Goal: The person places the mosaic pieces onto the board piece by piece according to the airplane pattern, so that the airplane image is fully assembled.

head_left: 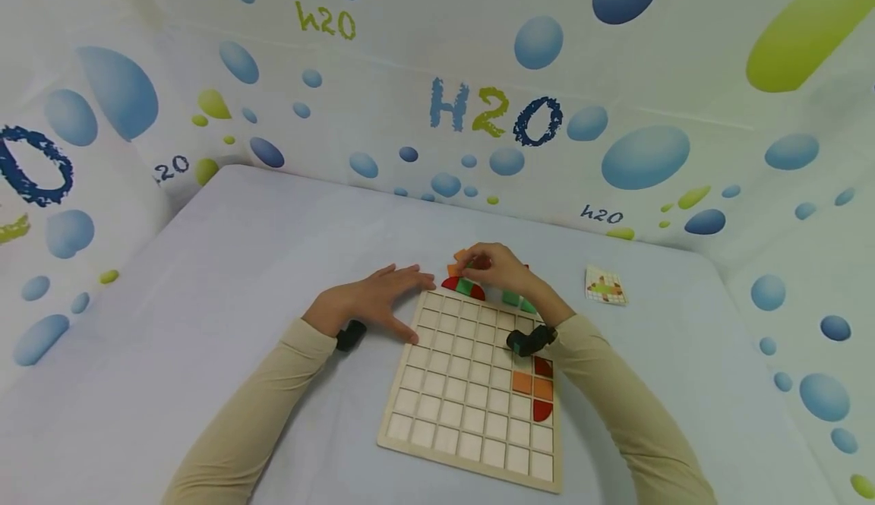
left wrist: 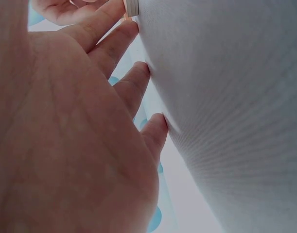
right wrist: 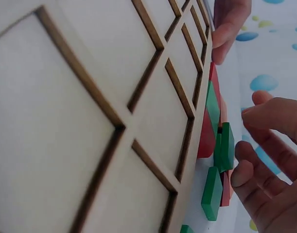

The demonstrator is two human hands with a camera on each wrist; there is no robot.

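Note:
A wooden grid board lies on the table, with red quarter-round pieces and orange square pieces set in cells along its right side. My left hand rests at the board's far left corner, fingers spread and straight. Over loose pieces behind the far edge hovers my right hand, its fingers loosely bent. In the right wrist view, that hand has nothing between its fingers. Close to its fingertips are green pieces and a red piece. The right forearm hides part of the board.
A small pattern card lies to the right behind the board. More green pieces sit beside the right wrist, partly covered by it. A white cloth with blue and green drops hangs behind the table.

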